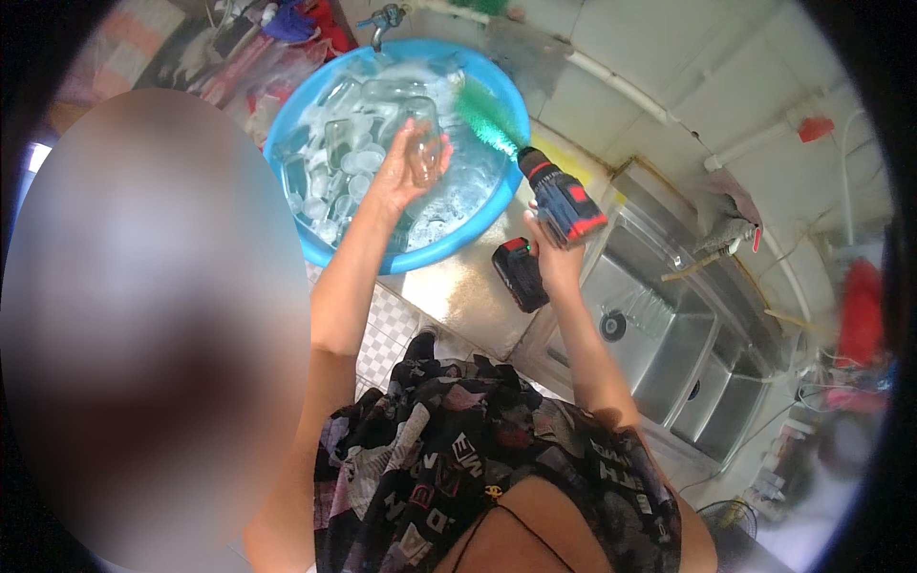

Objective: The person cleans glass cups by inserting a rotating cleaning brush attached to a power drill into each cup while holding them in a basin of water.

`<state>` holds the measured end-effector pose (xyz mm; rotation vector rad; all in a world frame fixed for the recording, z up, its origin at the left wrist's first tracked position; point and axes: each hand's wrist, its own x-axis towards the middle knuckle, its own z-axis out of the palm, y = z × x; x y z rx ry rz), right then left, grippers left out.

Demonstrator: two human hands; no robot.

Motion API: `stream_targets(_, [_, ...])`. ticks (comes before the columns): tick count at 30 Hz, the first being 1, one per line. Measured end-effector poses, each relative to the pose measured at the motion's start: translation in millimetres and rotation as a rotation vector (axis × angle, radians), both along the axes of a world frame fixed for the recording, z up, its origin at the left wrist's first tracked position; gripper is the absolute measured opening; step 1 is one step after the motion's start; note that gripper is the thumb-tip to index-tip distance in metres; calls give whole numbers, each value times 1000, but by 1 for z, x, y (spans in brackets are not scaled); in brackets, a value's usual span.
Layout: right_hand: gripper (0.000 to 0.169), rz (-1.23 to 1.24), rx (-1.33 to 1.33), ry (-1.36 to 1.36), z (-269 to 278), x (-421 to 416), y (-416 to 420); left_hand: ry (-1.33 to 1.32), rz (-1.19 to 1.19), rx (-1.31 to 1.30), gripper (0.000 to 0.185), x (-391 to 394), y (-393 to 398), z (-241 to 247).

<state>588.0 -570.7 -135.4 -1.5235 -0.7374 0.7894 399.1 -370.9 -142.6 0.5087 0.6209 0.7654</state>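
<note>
Over a round blue plastic basin (458,247), my left hand (401,168) holds a clear glass jar (425,147), its fingers wrapped around the side. My right hand (557,251) grips the handle of a black and red cordless drill (566,200), whose battery pack (521,276) shows a small green light. A green bristle brush (487,118) is fitted in the drill's chuck and lies over the basin's right side, apart from the jar. Soapy water (466,193) in the basin surrounds several glass jars (340,140) and small translucent cups or lids (362,161).
A metal tap (385,21) stands at the basin's far rim. To the right is a stainless steel double sink (645,344), with a white pipe (620,86) along the tiled wall. Plastic bags and cloths (258,64) are piled at the far left. A blurred patch covers the left side.
</note>
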Motion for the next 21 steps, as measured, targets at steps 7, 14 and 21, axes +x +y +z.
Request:
stream_targets(7, [18, 169, 116, 101, 17, -18, -16, 613, -45, 621, 67, 5, 2, 6])
stream_targets(14, [28, -10, 199, -477, -26, 17, -17, 550, 38, 845, 66, 0, -11, 32])
stream_targets(21, [23, 86, 235, -213, -3, -14, -48, 723, -78, 718, 67, 11, -6, 34])
